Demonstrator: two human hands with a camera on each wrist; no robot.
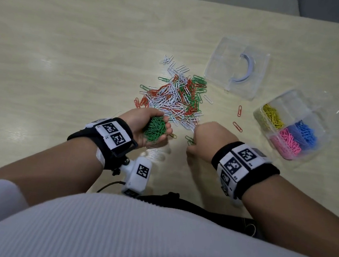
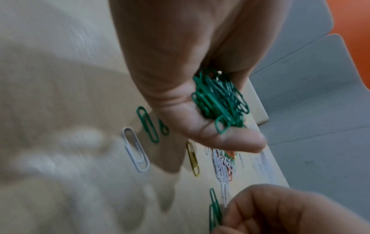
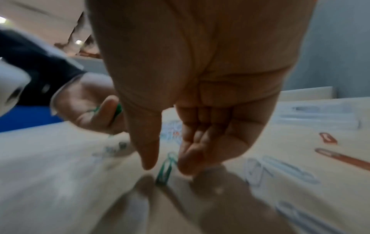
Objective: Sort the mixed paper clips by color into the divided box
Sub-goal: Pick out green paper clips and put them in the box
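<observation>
Clips in green fill the cupped left hand (image 1: 149,128), a bunch (image 1: 155,129) held in the palm with the fingers curled round it just above the table (image 1: 66,48). Beside it, the right hand (image 1: 207,141) reaches down with thumb and fingers closing on a green pair (image 1: 190,140) lying on the table; the right wrist view shows the thumb and forefinger either side of them, though blur hides whether the tips touch the wire. 1 yellow clip (image 1: 173,136) lies between the hands, and the left wrist view shows a white clip (image 2: 136,150) and a loose green clip (image 2: 148,124) under the left hand. Beyond the hands sits the mixed pile (image 1: 175,95) of white, red and green clips. 2 red clips (image 1: 238,118) lie apart to its right. Farther right stands the clear box (image 1: 321,128), open, with yellow (image 1: 272,117), blue (image 1: 305,132) and pink (image 1: 288,140) clips in separate compartments. Its clear lid (image 1: 236,69) lies beyond the pile, well apart from the box.
</observation>
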